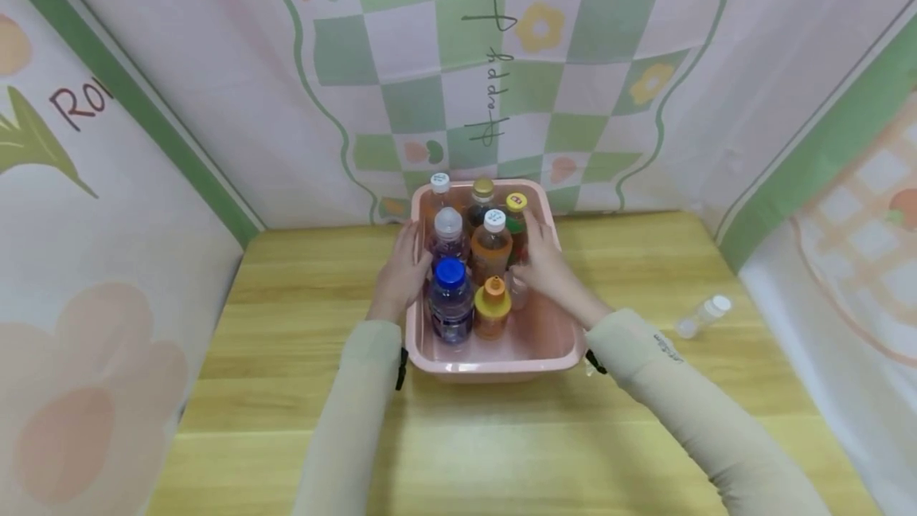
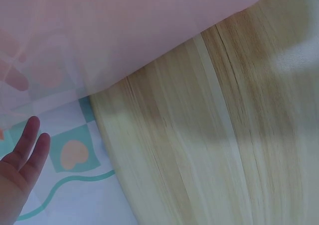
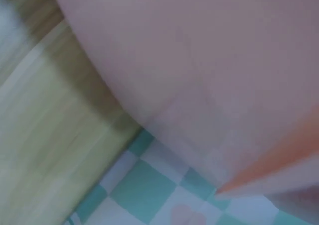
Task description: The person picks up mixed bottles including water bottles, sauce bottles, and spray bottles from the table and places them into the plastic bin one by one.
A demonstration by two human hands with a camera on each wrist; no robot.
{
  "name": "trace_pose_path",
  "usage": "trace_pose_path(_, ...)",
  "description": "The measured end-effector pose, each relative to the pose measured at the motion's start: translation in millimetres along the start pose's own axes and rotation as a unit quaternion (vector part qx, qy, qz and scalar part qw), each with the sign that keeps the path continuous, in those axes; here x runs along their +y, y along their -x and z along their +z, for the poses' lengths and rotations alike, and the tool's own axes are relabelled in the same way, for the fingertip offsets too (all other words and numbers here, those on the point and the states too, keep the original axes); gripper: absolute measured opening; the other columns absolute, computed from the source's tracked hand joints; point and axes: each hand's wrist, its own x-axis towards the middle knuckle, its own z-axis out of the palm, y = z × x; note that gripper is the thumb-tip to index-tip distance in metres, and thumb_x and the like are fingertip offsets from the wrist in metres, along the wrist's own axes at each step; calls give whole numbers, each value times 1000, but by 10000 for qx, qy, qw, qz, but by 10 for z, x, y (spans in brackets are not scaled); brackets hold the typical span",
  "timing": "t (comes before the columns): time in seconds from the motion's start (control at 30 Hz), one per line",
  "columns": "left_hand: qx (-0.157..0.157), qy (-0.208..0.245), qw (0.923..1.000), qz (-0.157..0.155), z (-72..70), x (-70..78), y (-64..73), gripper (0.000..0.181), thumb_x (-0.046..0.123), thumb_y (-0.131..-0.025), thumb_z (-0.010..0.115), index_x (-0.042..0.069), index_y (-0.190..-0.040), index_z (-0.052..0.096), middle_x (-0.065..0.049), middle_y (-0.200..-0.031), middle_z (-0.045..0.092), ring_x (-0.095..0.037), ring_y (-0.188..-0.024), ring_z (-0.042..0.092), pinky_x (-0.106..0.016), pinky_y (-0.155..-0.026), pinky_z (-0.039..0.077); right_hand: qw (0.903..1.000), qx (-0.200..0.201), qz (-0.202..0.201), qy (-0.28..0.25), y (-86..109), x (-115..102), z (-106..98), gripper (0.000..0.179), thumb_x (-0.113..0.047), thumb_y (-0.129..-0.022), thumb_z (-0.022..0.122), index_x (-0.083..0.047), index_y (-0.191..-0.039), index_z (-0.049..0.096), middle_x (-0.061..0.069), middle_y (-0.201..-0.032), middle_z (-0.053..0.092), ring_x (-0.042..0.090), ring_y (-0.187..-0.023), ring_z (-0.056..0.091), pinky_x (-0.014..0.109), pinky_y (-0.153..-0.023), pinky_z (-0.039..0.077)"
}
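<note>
A pink plastic basin (image 1: 494,367) holds several bottles. My left hand (image 1: 399,281) lies at the basin's left rim, thumb toward the bottles; two extended fingers show outside the wall in the left wrist view. Nearest to it are a blue-capped bottle (image 1: 452,309) and a clear-capped bottle (image 1: 448,233). My right hand (image 1: 550,267) reaches inside the right wall, fingers extended beside a yellow-capped bottle (image 1: 516,221), thumb above a small clear bottle (image 1: 517,293). Between the hands stand a white-capped orange bottle (image 1: 491,253) and an orange-yellow squeeze bottle (image 1: 493,313).
A gold-capped dark bottle (image 1: 482,201) and another white-capped bottle (image 1: 440,189) stand at the basin's back. One small clear bottle with a white cap (image 1: 704,317) lies on the wooden table (image 1: 301,388) at right. Patterned cloth (image 1: 401,46) hangs behind the table.
</note>
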Motion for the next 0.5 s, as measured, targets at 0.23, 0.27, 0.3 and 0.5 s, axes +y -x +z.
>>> trace_pose_path(0.23,9,-46,10000,-1,6,-8,-6,64,38,-96,36,25,-154,13,5,-163,5,-25,-149,19,-53,-117,26,9967,360,69,-721,28,0,-240,94,12,-75,62,5,-151,6,39,-140,29,50,-116,47,53,-98,49)
trace_pose_path(0.27,9,-55,10000,-4,6,-9,-7,64,39,-96,36,25,-154,13,5,-163,5,-25,-149,19,-53,-117,27,9955,410,76,-856,35,12,-281,93,12,-76,61,5,-151,6,38,-140,30,50,-117,47,54,-101,47)
trace_pose_path(0.3,14,-63,10000,-10,9,-9,-10,64,39,-96,36,25,-154,13,5,-163,5,-25,-149,20,-53,-117,27,9939,469,88,-995,44,19,-324,93,13,-76,61,5,-151,6,38,-139,32,50,-115,49,53,-101,48)
trace_pose_path(0.5,-11,-16,10000,-69,14,-6,-17,64,40,-96,36,26,-155,12,5,-163,4,-25,-149,18,-54,-118,25,9841,807,288,-1558,106,161,-576,91,12,-81,58,2,-151,2,35,-140,37,49,-121,48,51,-104,45)
